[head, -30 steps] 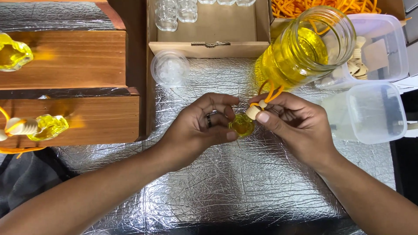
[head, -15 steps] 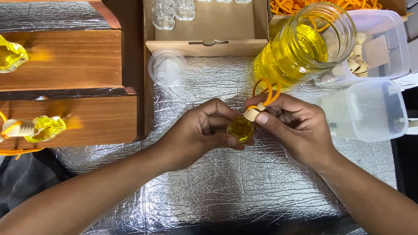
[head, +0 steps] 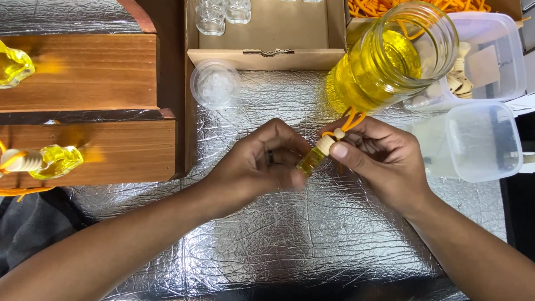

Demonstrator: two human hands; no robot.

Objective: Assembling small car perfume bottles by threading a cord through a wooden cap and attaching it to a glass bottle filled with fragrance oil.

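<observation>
**Small vial held between two hands over foil-covered bench**

A small vial (head: 310, 161) of yellow liquid sits between both hands above the bench (head: 267, 251). The left hand (head: 262, 164) grips its glass body; the right hand (head: 379, 159) pinches the pale cap (head: 325, 145) with its orange cord (head: 352, 118). Behind stand a jar (head: 390, 58) of yellow liquid, clear tubs (head: 473, 142), a cardboard box (head: 267, 33) and wooden racks (head: 95, 72).
</observation>
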